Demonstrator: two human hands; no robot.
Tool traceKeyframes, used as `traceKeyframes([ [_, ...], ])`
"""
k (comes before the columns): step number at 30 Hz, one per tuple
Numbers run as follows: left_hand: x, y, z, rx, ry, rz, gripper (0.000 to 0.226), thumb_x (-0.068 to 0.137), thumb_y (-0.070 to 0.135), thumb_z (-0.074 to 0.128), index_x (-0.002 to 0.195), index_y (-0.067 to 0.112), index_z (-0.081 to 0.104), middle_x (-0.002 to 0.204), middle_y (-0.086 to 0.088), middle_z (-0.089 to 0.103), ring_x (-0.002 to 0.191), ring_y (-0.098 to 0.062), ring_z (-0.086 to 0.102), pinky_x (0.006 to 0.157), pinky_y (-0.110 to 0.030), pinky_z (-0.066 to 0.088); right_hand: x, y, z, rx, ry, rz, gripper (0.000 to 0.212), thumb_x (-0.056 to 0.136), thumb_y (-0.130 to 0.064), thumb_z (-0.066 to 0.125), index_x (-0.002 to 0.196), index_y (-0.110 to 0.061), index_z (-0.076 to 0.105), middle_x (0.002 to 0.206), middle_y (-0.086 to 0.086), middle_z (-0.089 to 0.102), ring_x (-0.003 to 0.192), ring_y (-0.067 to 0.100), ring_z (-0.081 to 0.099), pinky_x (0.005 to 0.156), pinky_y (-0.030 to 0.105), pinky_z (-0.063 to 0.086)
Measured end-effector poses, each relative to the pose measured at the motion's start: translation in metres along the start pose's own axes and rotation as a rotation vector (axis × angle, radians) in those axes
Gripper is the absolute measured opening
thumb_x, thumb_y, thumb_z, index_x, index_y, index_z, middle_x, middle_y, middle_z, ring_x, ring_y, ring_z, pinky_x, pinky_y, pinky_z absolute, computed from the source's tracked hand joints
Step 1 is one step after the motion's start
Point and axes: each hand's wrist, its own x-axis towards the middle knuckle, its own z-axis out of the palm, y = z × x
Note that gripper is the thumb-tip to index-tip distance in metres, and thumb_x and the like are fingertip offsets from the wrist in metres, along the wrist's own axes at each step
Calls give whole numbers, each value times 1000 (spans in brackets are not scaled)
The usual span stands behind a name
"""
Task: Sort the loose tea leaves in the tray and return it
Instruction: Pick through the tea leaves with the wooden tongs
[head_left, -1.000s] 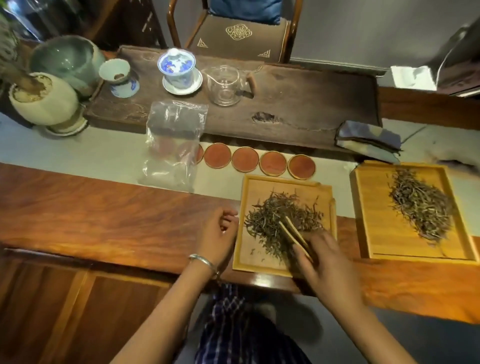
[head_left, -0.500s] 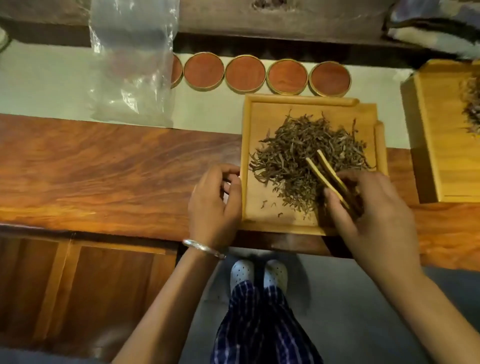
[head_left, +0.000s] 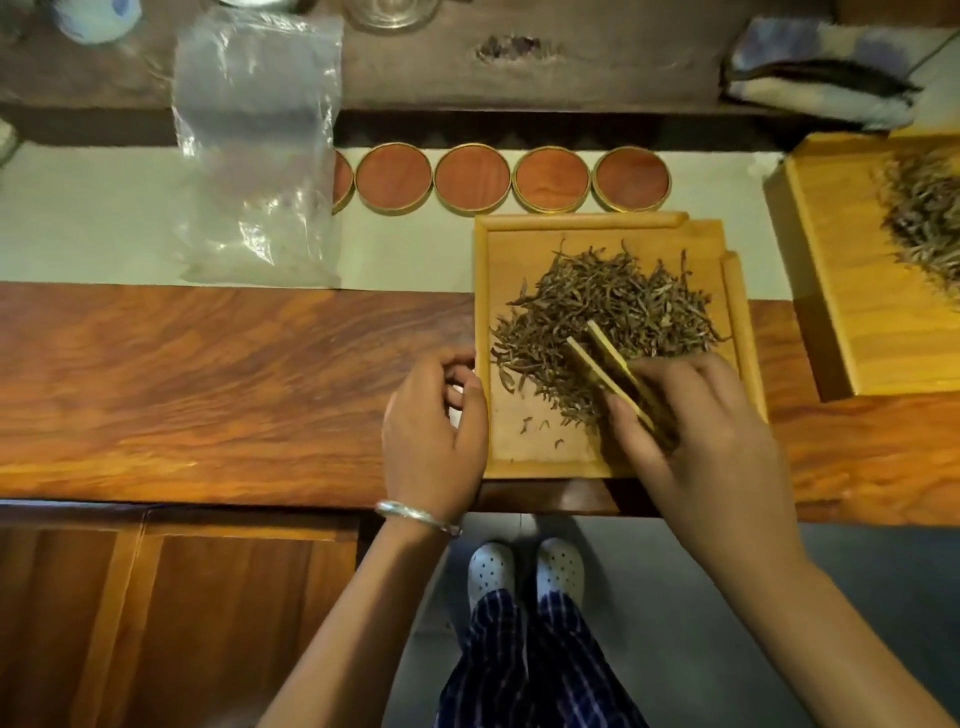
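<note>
Plastic bag (head_left: 257, 150), clear and crinkled, lies at the far left on the pale cloth runner (head_left: 93, 213). Next to it sits a row of round wooden coasters (head_left: 511, 179), edge to edge.

Nearer the person, the left hand (head_left: 434, 436) rests on the wooden bench (head_left: 208, 384), right against the left rim of the small bamboo tray (head_left: 483, 291). Its fingers are loosely curled, and I cannot tell if they hold anything small.

The tea leaves (head_left: 608, 317) lie in a dark loose heap in the middle and back of that tray, with a few stray bits near the front. The right hand (head_left: 696, 431) grips bamboo tongs (head_left: 605, 358). Its fingers are wrapped round the handle end. The two tong tips are a little apart and sit at the front edge of the heap.

At the far right stands a second tray (head_left: 841, 291), with its own pile of leaves (head_left: 924, 213).

What could go wrong? The leaves are light and dry. A quick flick of the tongs could toss some over the low rim onto the bench. A hard squeeze could snap them. The tray's front edge sits close to the bench edge, so a bump from either hand could tip it off.
</note>
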Motion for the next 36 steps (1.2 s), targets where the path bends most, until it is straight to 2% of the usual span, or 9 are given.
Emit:
traceKeyframes([
  [3, 0, 2, -1, 10, 1, -5, 19, 88, 17, 52, 99, 32, 54, 73, 20, 53, 69, -1, 53, 64, -30, 43, 13, -7, 5, -7, -22, 19, 26, 89, -27, 61, 108, -10, 59, 99, 6, 54, 71, 20, 57, 46, 29, 46],
  [7, 0, 4, -1, 29, -11, -15, 20, 88, 19, 51, 98, 36, 50, 71, 19, 51, 71, -2, 53, 64, -20, 37, -1, -10, 9, -88, -110, -8, 25, 89, -29, 59, 105, -10, 60, 98, 5, 55, 64, 21, 59, 39, 29, 47],
  [14, 0, 5, -1, 34, -25, -42, 19, 88, 19, 50, 98, 36, 50, 72, 19, 52, 74, -1, 53, 71, -14, 33, 5, -13, 9, -47, -40, 17, 24, 89, -28, 60, 105, -10, 60, 98, 6, 53, 62, 19, 56, 37, 29, 47],
  [21, 0, 3, 0, 15, -15, -42, 20, 87, 20, 49, 97, 38, 49, 71, 20, 52, 72, 0, 53, 67, -20, 36, -12, -19, 11, -116, -143, 84, 22, 91, -29, 56, 105, -13, 58, 97, 3, 52, 59, 18, 55, 38, 26, 46],
  [23, 0, 3, 0, 17, -16, -40, 21, 87, 21, 49, 97, 39, 48, 70, 20, 51, 73, -1, 53, 66, -18, 35, -11, -20, 9, -97, -110, 94, 22, 90, -30, 56, 105, -14, 58, 98, 3, 51, 59, 16, 54, 37, 24, 45],
  [26, 0, 3, 0, 18, -19, -40, 20, 87, 21, 49, 97, 38, 48, 71, 20, 52, 72, -1, 53, 67, -18, 35, 5, -27, 12, -94, -63, 51, 22, 91, -28, 57, 105, -11, 59, 99, 7, 52, 59, 18, 54, 38, 29, 48],
  [33, 0, 5, -3, -4, -38, -49, 19, 86, 23, 48, 98, 38, 48, 75, 19, 54, 75, 3, 52, 67, -25, 37, -7, -34, 13, -147, -178, 24, 22, 90, -32, 53, 103, -15, 58, 98, 2, 50, 56, 14, 52, 37, 26, 48],
  [36, 1, 7, -3, -4, -47, -53, 19, 86, 22, 49, 98, 36, 48, 74, 20, 53, 74, 2, 52, 67, -25, 37, -6, -33, 10, -136, -137, 31, 22, 91, -33, 52, 103, -15, 57, 96, 2, 50, 59, 16, 54, 37, 27, 48],
])
